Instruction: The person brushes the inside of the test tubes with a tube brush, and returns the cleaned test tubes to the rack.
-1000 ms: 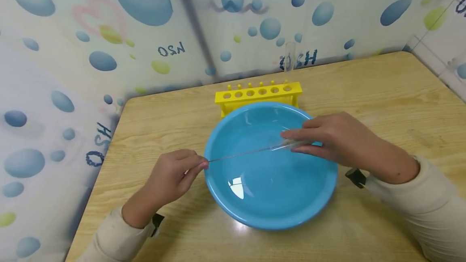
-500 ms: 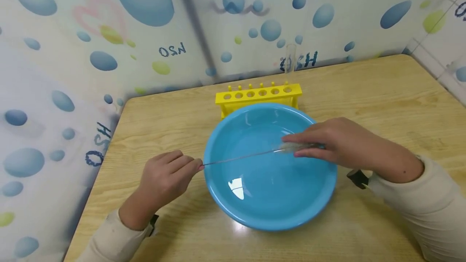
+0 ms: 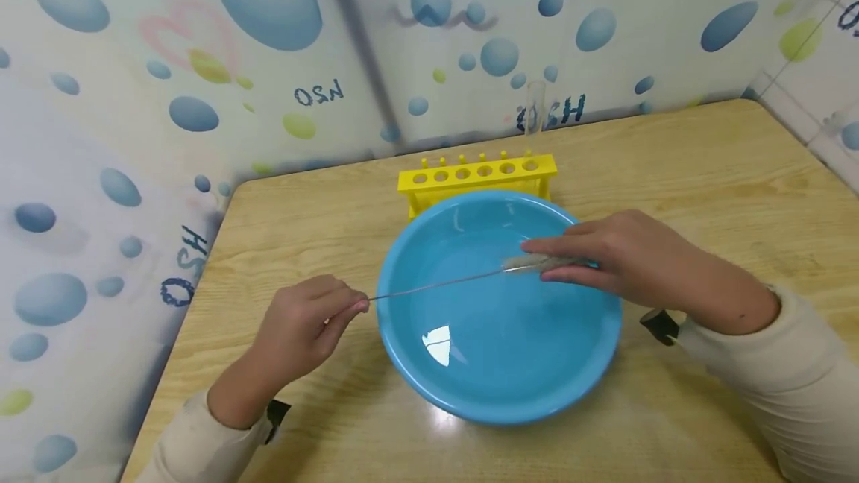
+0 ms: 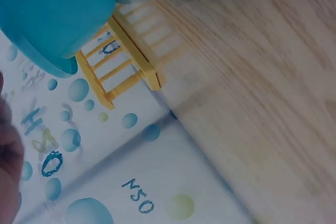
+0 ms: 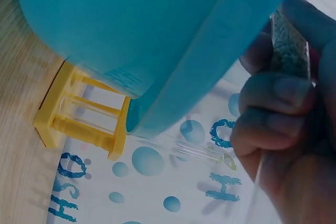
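My left hand (image 3: pixel 302 330) pinches the end of the thin wire handle of a test tube brush at the basin's left rim. The wire (image 3: pixel 436 285) runs right across the blue basin (image 3: pixel 499 412). Its pale bristles (image 3: pixel 530 263) sit inside a clear glass test tube (image 5: pixel 291 43). Over the basin's right side, my right hand (image 3: pixel 624 259) grips this tube, its fingers curled round it in the right wrist view. The palm hides part of the tube. Only a sliver of my left hand (image 4: pixel 8 166) shows in the left wrist view.
Behind the basin stands a yellow test tube rack (image 3: pixel 476 174). Another clear test tube (image 3: pixel 535 106) is upright at its right end. The basin holds water and sits on a wooden table (image 3: pixel 302 237) against a patterned wall (image 3: pixel 376 36).
My left hand has shifted slightly left, away from the basin. The brush bristles have moved slightly within the tube. My right hand stays over the basin's right side with the tube.
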The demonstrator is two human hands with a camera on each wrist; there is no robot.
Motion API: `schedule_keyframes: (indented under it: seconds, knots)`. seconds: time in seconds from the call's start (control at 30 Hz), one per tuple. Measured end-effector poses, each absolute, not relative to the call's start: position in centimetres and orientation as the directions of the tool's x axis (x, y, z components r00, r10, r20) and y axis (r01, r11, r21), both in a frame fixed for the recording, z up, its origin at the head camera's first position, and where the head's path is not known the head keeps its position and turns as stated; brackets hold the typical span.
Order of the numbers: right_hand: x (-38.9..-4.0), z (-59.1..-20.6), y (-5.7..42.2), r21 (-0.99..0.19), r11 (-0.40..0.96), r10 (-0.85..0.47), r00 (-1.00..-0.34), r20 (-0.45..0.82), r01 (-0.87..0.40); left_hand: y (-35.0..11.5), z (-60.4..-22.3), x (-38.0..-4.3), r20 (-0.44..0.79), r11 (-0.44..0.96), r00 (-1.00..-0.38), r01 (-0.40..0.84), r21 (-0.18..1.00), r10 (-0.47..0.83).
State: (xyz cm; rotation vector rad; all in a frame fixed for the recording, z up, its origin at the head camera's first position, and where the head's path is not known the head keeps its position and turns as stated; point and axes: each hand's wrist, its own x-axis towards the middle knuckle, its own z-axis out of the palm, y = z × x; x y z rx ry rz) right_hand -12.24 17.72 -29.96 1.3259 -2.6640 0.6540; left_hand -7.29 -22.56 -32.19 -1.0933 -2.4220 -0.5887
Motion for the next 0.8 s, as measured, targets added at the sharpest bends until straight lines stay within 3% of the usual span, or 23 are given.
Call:
schedule_keyframes:
  seconds: [0.17,0.27,0.37,0.5,0.6,0.7,0.8]
  knots:
    - [-12.1,-29.2,17.7,-0.474,0.597,-0.723,-0.690,0.032,-0.648,-22.4,-32.0,-7.5,0.677,0.590,-0.359,0.795,-0.137,0.642]
    - [-12.2,-29.0,17.7,-0.490,0.604,-0.722,-0.692,-0.004,-0.628,-22.4,-31.8,-7.5,0.707,0.580,-0.285,0.786,-0.214,0.647]
    - [-12.3,-29.1,17.8,-0.432,0.575,-0.733,-0.672,0.104,-0.695,-22.5,-31.8,-7.4,0.689,0.588,-0.327,0.789,-0.178,0.647]
    - [-12.5,-29.6,18.0,-0.305,0.535,-0.736,-0.612,0.290,-0.788,-22.8,-32.1,-7.1,0.595,0.613,-0.511,0.789,0.038,0.620]
    - [-12.6,-30.0,18.1,-0.253,0.522,-0.732,-0.580,0.357,-0.815,-23.3,-32.3,-7.0,0.521,0.607,-0.618,0.764,0.220,0.589]
    - [-12.7,-30.2,18.1,-0.266,0.515,-0.733,-0.579,0.357,-0.815,-23.6,-32.3,-7.0,0.492,0.596,-0.657,0.745,0.302,0.572]
    - [-12.5,-29.9,18.0,-0.335,0.518,-0.735,-0.610,0.296,-0.787,-23.7,-32.1,-6.9,0.522,0.610,-0.628,0.757,0.236,0.577]
